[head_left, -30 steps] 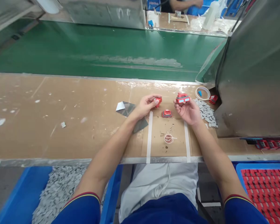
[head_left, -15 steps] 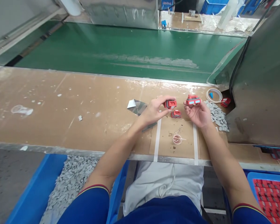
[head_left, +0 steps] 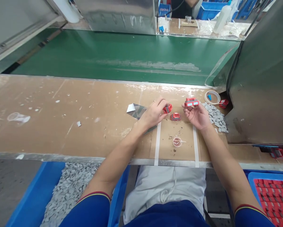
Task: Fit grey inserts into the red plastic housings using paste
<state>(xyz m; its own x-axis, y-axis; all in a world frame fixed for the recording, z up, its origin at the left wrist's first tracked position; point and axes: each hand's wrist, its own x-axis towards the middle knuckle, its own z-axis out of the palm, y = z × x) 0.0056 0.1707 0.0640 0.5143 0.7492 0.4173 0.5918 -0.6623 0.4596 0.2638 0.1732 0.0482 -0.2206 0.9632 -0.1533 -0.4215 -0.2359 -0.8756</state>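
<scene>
My left hand [head_left: 154, 112] pinches a small red plastic toy vehicle part [head_left: 167, 108] with a dark grey band, tilted between thumb and fingers. In my right hand [head_left: 199, 116], palm turned up, is a similar red toy vehicle part [head_left: 191, 102] with pale blue window-like panels along its side. Between and just below the hands, a third red part [head_left: 175, 117] lies on the brown tabletop [head_left: 96, 104]. Nearer me stands a small round cup [head_left: 177, 142] with a thin white stick across it.
Flat grey pieces [head_left: 215, 116] are heaped right of my right hand, beside a tape roll [head_left: 212, 97]. A metal housing [head_left: 257, 94] bounds the right side. Beyond the table runs a green belt [head_left: 108, 53]. Below are a blue bin [head_left: 35, 195] and a tray of red parts [head_left: 273, 197].
My left hand has turned the red part it holds, so it now sits tilted. The right hand keeps its part in nearly the same pose. The whole view has shifted slightly.
</scene>
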